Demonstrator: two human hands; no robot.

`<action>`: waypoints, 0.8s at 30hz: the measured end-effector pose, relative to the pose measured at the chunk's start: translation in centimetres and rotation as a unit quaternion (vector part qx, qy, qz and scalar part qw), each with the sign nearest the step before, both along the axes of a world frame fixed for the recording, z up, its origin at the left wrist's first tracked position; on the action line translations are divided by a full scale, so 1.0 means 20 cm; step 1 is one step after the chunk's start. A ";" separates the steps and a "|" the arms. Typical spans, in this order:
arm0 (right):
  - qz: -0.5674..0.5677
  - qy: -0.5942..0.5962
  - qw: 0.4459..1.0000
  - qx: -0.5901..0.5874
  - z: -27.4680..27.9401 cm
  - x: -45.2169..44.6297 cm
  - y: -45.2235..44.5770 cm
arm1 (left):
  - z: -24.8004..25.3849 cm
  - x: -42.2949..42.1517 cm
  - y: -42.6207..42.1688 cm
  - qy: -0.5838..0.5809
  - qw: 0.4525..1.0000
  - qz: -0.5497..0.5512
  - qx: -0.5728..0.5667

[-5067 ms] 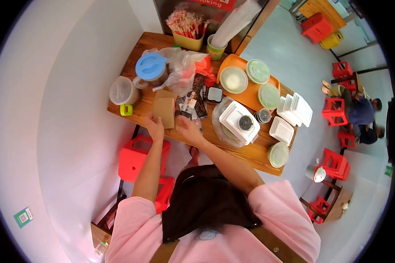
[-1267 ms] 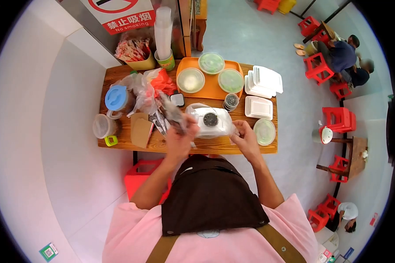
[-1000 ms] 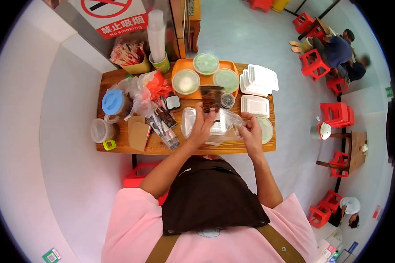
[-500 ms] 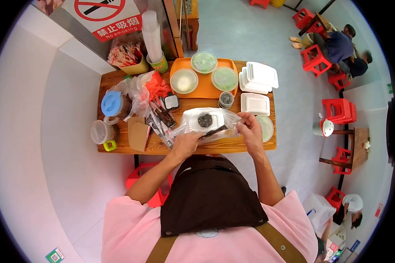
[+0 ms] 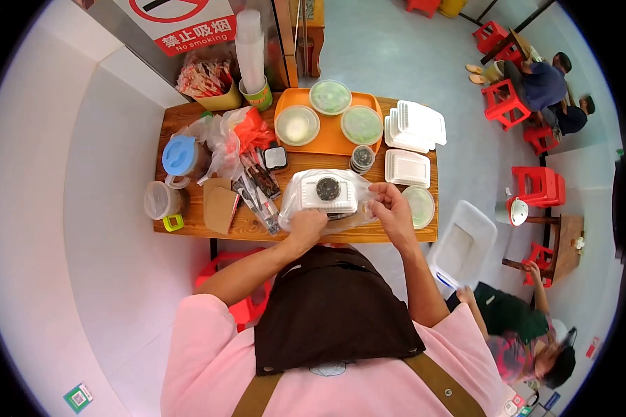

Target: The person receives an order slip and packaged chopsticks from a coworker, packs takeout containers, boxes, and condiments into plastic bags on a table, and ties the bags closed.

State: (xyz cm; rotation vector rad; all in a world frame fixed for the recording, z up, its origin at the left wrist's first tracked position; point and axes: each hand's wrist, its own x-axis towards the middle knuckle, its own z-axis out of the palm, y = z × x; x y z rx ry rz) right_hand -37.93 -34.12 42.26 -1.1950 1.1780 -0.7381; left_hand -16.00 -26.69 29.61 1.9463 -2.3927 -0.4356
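Note:
A clear plastic bag (image 5: 364,217) lies at the table's front edge, around a white lidded takeaway box (image 5: 342,202). On the box sits a small round tub (image 5: 328,189) with dark contents. My right hand (image 5: 393,212) pinches the bag's rim at its right side. At the bag's mouth, my left hand (image 5: 307,228) is closed with curled fingers on a dark cutlery packet (image 5: 338,216), which shows only in part below the box's front edge. More cutlery packets (image 5: 257,201) lie to the left.
An orange tray (image 5: 334,142) holds lidded round bowls; stacked small tubs (image 5: 362,159) and white boxes (image 5: 408,167) stand right. A blue-lidded jug (image 5: 179,158) and plastic bags (image 5: 226,142) are left. A person (image 5: 515,320) holds a white bin (image 5: 464,243) near the table's right side.
My left hand has moved the dark packet down against the front of the box, where most of it is now hidden. A person with a white bin has come closer on the right.

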 end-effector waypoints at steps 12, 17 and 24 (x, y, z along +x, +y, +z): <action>-0.026 -0.020 0.999 -0.015 0.03 0.04 -0.07 | 0.38 0.26 0.05 0.134 0.894 0.342 -0.257; -0.029 -0.009 0.999 -0.016 0.02 0.05 -0.10 | 0.29 0.40 0.02 0.509 0.772 0.378 0.051; 0.047 -0.061 0.996 -0.045 0.00 0.30 -0.14 | 0.62 0.13 -0.19 0.699 0.631 0.320 0.105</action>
